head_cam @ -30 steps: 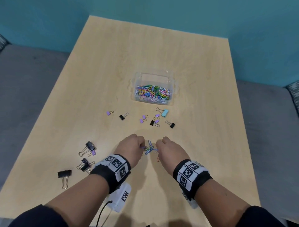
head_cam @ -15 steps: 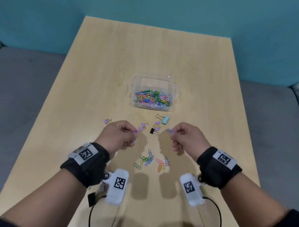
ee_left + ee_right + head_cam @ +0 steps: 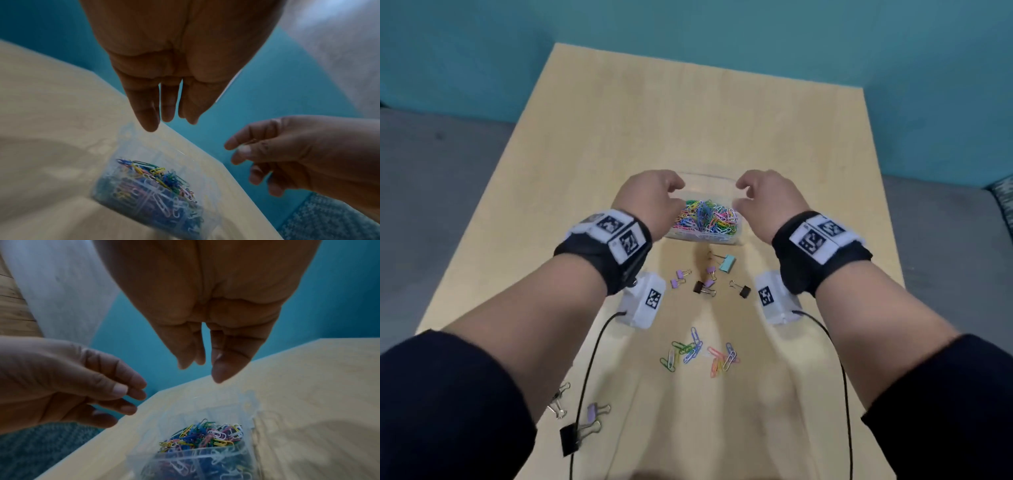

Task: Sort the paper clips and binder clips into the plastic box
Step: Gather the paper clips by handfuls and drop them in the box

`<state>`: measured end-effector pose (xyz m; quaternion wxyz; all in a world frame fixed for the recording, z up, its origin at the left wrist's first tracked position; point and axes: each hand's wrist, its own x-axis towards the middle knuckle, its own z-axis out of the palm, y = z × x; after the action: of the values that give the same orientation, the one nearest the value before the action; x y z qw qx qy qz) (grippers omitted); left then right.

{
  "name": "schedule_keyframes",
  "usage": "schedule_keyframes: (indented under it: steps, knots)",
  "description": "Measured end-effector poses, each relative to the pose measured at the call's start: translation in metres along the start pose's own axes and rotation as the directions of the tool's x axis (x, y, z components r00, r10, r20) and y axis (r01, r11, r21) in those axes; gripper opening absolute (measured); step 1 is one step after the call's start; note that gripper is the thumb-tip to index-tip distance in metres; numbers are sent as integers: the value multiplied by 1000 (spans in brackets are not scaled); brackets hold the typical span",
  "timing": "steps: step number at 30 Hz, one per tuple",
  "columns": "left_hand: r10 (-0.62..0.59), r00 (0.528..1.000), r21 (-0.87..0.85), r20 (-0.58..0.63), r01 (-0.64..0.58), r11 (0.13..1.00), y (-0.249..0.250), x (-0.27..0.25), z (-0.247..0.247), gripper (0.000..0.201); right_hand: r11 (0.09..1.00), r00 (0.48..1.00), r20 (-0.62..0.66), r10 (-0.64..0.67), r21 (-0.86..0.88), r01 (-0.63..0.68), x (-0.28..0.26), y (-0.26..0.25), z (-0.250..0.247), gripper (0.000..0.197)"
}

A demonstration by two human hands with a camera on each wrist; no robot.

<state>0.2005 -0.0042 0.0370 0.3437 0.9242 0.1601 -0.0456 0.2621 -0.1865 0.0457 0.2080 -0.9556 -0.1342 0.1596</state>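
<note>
1. My left hand [image 3: 652,198] and right hand [image 3: 765,197] hover over the plastic box [image 3: 703,240]; fingers hang loosely extended, close together, nothing pinched.
2. Loose paper clips [image 3: 698,353] lie near me; binder clips [image 3: 705,279] sit between them and the box.
3. I judge the clips light, stiff and slippery: pinch wire ends or binder handles.
4. Table [image 3: 688,120] open beyond box; wrist cables [image 3: 585,377] trail near clips.

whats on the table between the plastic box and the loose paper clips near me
In the head view, a cluster of small binder clips, purple, black and one light blue, lies between the plastic box and the loose paper clips.
</note>
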Motion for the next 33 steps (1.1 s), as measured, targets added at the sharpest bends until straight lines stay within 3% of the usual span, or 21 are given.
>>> schedule_keyframes:
  steps: [3,6,10,13,17,19,20,22,24,28,33]
  knots:
    - [22,997,-13,-69,-23,1000,-22,-33,0,28,996,997,-35,-63,-58,61,-36,19,10,25]
    - [101,993,79,60,-106,991,-49,-86,23,27,978,980,135,-146,-128,164,-91,33,45,28]
    - [324,883,227,341,-411,883,-71,-149,65,36,873,882,333,-335,-244,423,-145,42,95,36]
    - [368,842,288,394,-494,820,-78,-167,84,44,840,848,372,-377,-249,482,-164,45,120,62]
    - [454,800,355,392,-587,727,-89,-179,89,46,785,830,397,-392,-325,527,-183,52,129,72]
    - [436,815,341,382,-563,753,-93,-186,85,41,791,827,366,-426,-294,537,-192,59,127,65]
    - [390,850,323,353,-502,802,-94,-189,82,38,830,851,329,-409,-254,497,-196,63,124,62]
    - [229,928,258,295,-308,916,-97,-193,76,39,940,933,254,-256,-160,301,-203,72,118,55]
    - [107,950,204,295,-172,964,-96,-197,75,47,990,975,204,-92,-91,112,-210,74,117,53]
    - [79,948,196,307,-144,970,-80,-199,92,50,999,981,190,-47,14,45,-210,56,132,52]
    - [63,966,243,250,-126,962,-68,-189,110,25,1000,990,137,-19,22,17,-196,33,147,25]
